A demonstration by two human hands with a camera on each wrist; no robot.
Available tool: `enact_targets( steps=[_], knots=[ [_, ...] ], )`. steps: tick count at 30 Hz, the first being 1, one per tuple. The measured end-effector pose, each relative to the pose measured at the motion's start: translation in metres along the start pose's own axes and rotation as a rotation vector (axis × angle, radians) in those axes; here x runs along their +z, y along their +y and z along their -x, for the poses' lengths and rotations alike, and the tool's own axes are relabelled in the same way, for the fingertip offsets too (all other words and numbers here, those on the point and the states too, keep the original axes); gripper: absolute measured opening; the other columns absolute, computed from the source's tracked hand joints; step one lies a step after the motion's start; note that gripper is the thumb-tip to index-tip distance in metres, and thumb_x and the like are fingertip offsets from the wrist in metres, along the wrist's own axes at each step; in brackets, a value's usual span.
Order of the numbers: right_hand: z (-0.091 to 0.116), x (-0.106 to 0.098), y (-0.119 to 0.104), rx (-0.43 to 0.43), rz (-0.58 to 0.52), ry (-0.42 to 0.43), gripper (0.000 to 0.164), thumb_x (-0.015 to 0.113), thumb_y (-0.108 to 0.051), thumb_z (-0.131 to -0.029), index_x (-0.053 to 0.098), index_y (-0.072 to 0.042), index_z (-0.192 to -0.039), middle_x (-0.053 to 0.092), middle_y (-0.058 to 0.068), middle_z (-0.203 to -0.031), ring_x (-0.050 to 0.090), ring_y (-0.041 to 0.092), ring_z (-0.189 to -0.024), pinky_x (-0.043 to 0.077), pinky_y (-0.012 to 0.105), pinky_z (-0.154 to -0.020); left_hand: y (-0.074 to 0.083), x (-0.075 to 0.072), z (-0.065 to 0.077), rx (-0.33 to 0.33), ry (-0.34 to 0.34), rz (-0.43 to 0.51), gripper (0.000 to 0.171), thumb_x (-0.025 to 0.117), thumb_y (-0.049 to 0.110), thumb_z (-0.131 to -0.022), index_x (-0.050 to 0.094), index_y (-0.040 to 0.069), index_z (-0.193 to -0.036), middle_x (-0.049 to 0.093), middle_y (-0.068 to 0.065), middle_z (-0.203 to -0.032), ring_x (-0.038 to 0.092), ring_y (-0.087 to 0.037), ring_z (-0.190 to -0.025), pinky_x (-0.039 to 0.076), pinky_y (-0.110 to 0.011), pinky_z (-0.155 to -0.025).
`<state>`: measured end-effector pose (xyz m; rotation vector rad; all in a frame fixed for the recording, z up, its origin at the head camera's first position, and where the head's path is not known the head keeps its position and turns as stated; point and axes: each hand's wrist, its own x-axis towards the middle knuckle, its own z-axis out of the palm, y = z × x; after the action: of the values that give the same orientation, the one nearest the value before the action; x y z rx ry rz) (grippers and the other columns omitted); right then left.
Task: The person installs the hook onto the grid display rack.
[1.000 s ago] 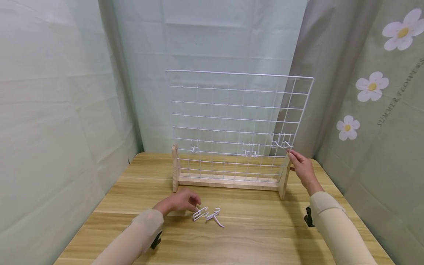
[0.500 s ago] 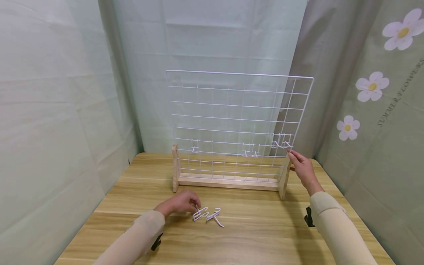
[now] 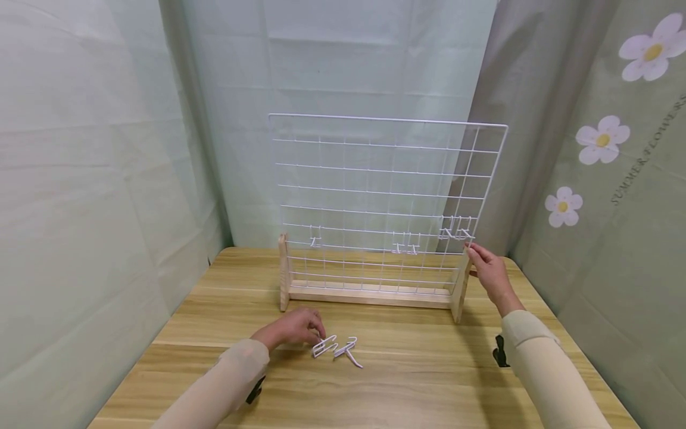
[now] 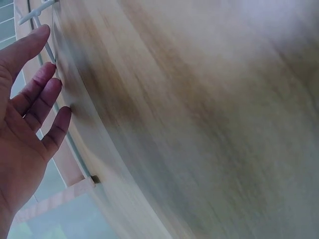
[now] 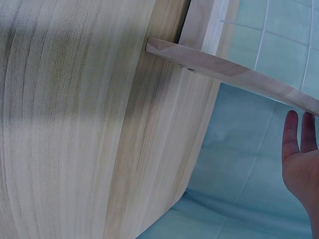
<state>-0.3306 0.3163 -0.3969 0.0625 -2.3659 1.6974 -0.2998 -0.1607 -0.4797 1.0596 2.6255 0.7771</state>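
Observation:
A white wire grid rack [image 3: 375, 193] stands upright in its wooden base [image 3: 370, 295] on the table. My left hand [image 3: 293, 328] is low in front of it, its thumb and fingers pinching the near end of a white wire hook [image 3: 324, 345] lying on the tabletop. In the left wrist view, the thumb tip meets this hook [image 4: 37, 13], and the index finger is hidden. Beside it lies a second hook [image 3: 348, 351]. My right hand [image 3: 490, 275] holds the top of the right wooden post [image 3: 461, 289] between thumb and fingers; in the right wrist view only two fingers show behind that post [image 5: 239, 74].
Several hooks hang on the grid: one at the left [image 3: 315, 239], a pair near the middle [image 3: 404, 247] and more at the right [image 3: 455, 229]. Pale cloth [image 3: 123, 179] encloses the wood-grain table [image 3: 407, 381]; flowers are printed on the right-hand cloth [image 3: 632, 238].
My left hand and sleeve have shifted very slightly to the right. The right hand, the rack and the loose hooks stay as they were.

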Motion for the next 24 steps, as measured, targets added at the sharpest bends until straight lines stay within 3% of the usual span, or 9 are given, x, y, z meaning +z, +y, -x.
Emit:
enact_targets(
  steps=[3,9,14,18,24],
  knots=[
    [0.0001,-0.0005,0.0001,-0.004,0.005,0.001,0.060,0.042,-0.044,-0.105,0.042,-0.003,-0.150,0.041,0.018,-0.152,0.042,0.034,-0.132,0.051,0.029,-0.091,0.0012,-0.0005,0.0000,0.008,-0.001,-0.006,0.012,0.079,0.002,-0.079,0.078,0.012,-0.086,0.058,0.006,-0.085,0.048,-0.011,-0.078,0.041,-0.025,-0.069],
    [0.0003,-0.0003,0.0004,-0.011,0.005,0.000,0.060,0.041,-0.043,-0.106,0.042,-0.002,-0.149,0.041,0.019,-0.152,0.042,0.035,-0.132,0.051,0.026,-0.088,0.0024,-0.0014,0.0006,0.030,0.000,-0.017,0.012,0.079,0.001,-0.078,0.078,0.010,-0.085,0.058,0.004,-0.084,0.047,-0.010,-0.076,0.039,-0.024,-0.066],
    [0.0002,-0.0004,0.0007,-0.011,0.001,-0.002,0.060,0.042,-0.044,-0.105,0.042,-0.003,-0.150,0.041,0.019,-0.152,0.043,0.034,-0.132,0.051,0.027,-0.090,0.0034,-0.0013,-0.0006,0.007,-0.019,-0.042,0.010,0.079,0.005,-0.081,0.078,0.012,-0.087,0.058,0.004,-0.087,0.050,-0.013,-0.079,0.042,-0.026,-0.070],
    [0.0000,-0.0006,0.0017,-0.012,0.002,-0.006,0.062,0.041,-0.045,-0.105,0.041,-0.003,-0.150,0.040,0.019,-0.153,0.042,0.035,-0.132,0.050,0.037,-0.096,0.0053,-0.0018,-0.0015,0.008,-0.025,-0.067,0.009,0.080,0.006,-0.081,0.078,0.013,-0.087,0.057,0.004,-0.087,0.051,-0.014,-0.079,0.042,-0.026,-0.070],
    [-0.0008,-0.0012,0.0024,-0.018,-0.005,-0.003,0.062,0.042,-0.045,-0.105,0.041,-0.003,-0.150,0.041,0.019,-0.152,0.042,0.034,-0.132,0.051,0.029,-0.090,0.0056,-0.0009,-0.0014,0.029,-0.014,-0.091,0.009,0.080,0.005,-0.081,0.079,0.013,-0.085,0.056,0.005,-0.086,0.053,-0.014,-0.079,0.042,-0.025,-0.070]
  ],
)
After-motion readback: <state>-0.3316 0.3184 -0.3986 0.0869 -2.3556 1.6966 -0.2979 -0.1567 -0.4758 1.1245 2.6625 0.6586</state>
